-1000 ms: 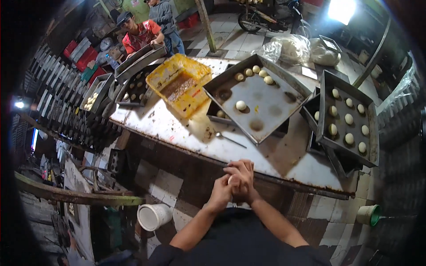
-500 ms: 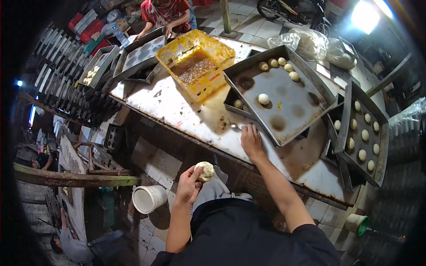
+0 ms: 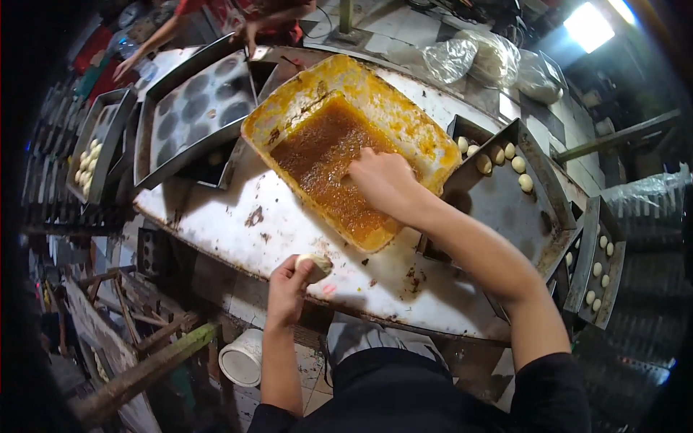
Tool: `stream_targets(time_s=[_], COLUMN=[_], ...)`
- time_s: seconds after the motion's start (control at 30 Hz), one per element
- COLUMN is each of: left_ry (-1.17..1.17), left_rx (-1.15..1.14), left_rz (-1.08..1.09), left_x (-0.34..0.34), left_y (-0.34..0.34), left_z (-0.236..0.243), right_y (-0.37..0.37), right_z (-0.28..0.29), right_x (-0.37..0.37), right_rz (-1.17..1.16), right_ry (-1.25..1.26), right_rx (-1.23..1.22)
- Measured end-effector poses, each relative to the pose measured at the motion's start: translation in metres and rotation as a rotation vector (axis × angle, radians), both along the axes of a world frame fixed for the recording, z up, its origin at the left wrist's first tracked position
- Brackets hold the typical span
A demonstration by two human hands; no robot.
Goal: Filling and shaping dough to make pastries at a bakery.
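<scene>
My left hand pinches a flattened piece of dough between thumb and fingers, above the near edge of the white table. My right hand reaches into a yellow plastic tub, fingers closed low over a wet orange-brown filling. It has the spoon in its grip, though the fingers and filling hide most of it. Filling is smeared over the tub's inner walls. To the right, partly behind my forearm, a metal tray carries several round dough balls.
More dough balls lie in a tray at the far right and another at the far left. A dark-spotted tray stands left of the tub. Across the table is a person in red. A white bucket stands below the near edge.
My right hand has gone from the spoon on the table into the tub, and the spoon has left the tabletop. The left hand has brought the dough over the table edge. My view has shifted closer.
</scene>
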State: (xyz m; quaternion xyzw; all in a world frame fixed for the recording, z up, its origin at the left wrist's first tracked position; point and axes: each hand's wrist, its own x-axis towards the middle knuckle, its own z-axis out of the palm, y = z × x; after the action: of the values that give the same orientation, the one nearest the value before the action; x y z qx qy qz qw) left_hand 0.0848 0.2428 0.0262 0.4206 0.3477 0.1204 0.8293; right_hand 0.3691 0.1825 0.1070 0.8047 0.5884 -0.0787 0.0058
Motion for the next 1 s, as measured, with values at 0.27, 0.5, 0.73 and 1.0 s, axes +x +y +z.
stream_targets(time_s=[0.27, 0.5, 0.73, 1.0], left_ry=[0.030, 0.045, -0.042, -0.279], left_rx=[-0.113, -0.100, -0.045, -0.024], left_rz=[0.092, 0.065, 0.138, 0.082], left_x=[-0.011, -0.007, -0.010, 0.039], left_y=[0.038, 0.042, -0.025, -0.148], left_z=[-0.016, -0.016, 0.021, 0.052], right_y=[0.078, 0.073, -0.029, -0.180], right_z=[-0.048, -0.041, 0.019, -0.002], right_x=[-0.006, 0.006, 0.010, -0.124], right_rz=[0.138, 0.110, 0.083, -0.335], right_ry=[0.091, 0.287, 0.544, 1.697], right_rx=[-0.175, -0.163, 0.562, 0.697])
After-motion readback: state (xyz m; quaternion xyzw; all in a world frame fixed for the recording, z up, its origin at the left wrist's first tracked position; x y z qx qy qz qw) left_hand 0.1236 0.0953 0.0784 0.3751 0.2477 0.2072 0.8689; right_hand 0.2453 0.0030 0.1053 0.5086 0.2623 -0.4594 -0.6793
